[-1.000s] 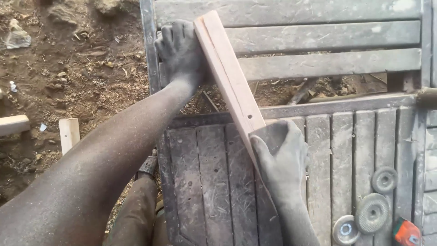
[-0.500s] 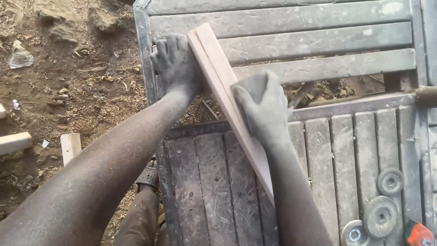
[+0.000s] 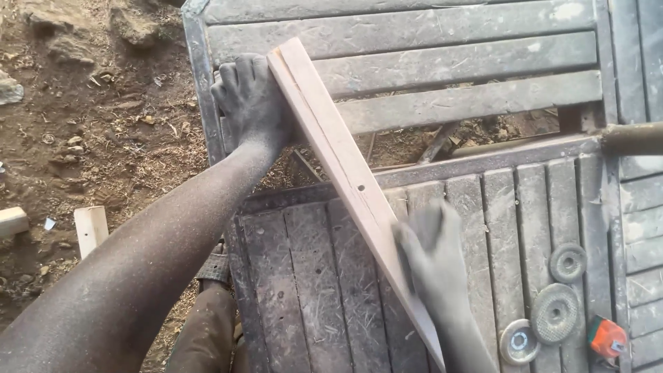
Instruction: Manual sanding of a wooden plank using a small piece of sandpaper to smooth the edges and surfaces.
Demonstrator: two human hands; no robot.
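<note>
Left hand [image 3: 252,103] clamping wooden strip [image 3: 345,176] at far end; right hand [image 3: 431,255] blurred, grip unclear; splinter risk.

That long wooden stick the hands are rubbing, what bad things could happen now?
The wooden strip spans a gap between slatted surfaces, and only the left hand pins its far end, so it might slip or flex. The right hand is blurred with motion along the strip's edge, so bare skin could catch a splinter. Dust coats both arms, so some may be breathed in. The discs lie near the rubbing hand and could get knocked.
</note>
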